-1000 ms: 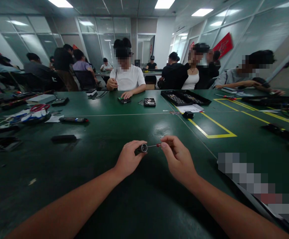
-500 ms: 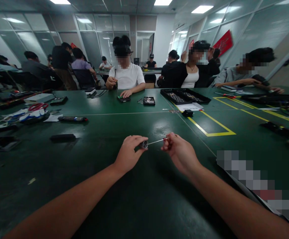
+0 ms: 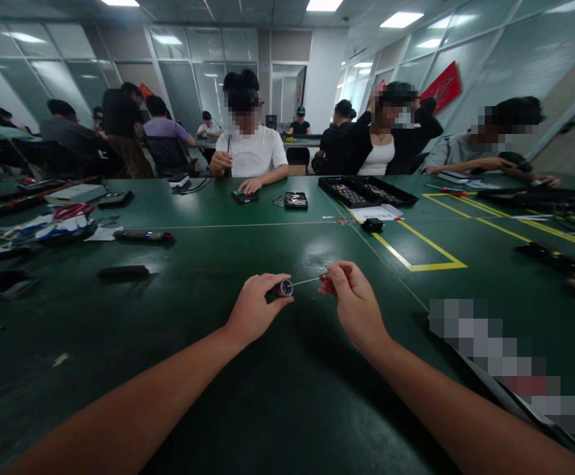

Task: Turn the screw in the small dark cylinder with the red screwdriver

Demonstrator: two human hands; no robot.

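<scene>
Over the middle of the green table (image 3: 248, 409), my left hand (image 3: 255, 309) grips a short dark cylinder (image 3: 283, 288) with a pale ring at its open end, facing right. My right hand (image 3: 351, 297) is closed on a thin screwdriver (image 3: 304, 282) with a red handle, mostly hidden by the fingers. The metal shaft points left, and its tip reaches into the ring of the cylinder.
A black bar (image 3: 123, 272) and a dark pen-like tool (image 3: 144, 236) lie to the left. Ahead are a small black block (image 3: 372, 225), a parts tray (image 3: 366, 191) and an open case (image 3: 296, 200). A person (image 3: 252, 148) sits opposite.
The fingers of my right hand have shifted round the screwdriver handle, with the thumb now on top. The cylinder's open end has moved slightly left. The shaft still meets it.
</scene>
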